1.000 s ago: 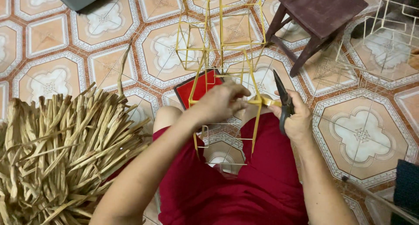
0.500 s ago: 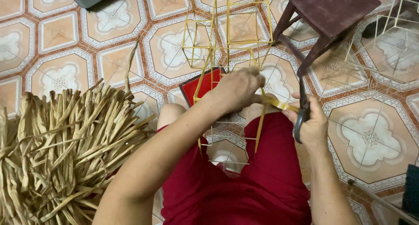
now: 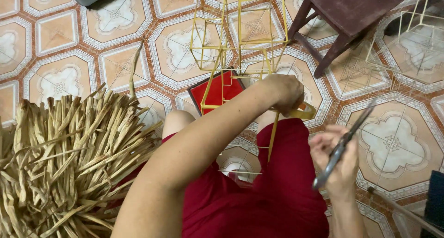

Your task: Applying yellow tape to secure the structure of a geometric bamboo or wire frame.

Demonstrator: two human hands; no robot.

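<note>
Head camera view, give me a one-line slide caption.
Left hand grips a yellow wire frame; right hand holds scissors beside dried straw.

Heap of dried straw strips [image 3: 64, 159] at 8 o'clock; dark wooden stool [image 3: 347, 16] at 1 o'clock; patterned tile floor [image 3: 60, 39]; red flat board [image 3: 215, 92] near centre.

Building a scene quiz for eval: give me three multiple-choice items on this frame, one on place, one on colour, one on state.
1. Where is the heap of dried straw strips?
A. on the person's left
B. on the wooden stool
C. under the scissors

2. Colour of the flat pad under the wire frame?
A. blue
B. red
C. white

3. The right hand is:
A. empty
B. flat on the floor
C. holding scissors

A: heap fills the left side. B: pad is red. C: fingers wrap the scissors.
</note>
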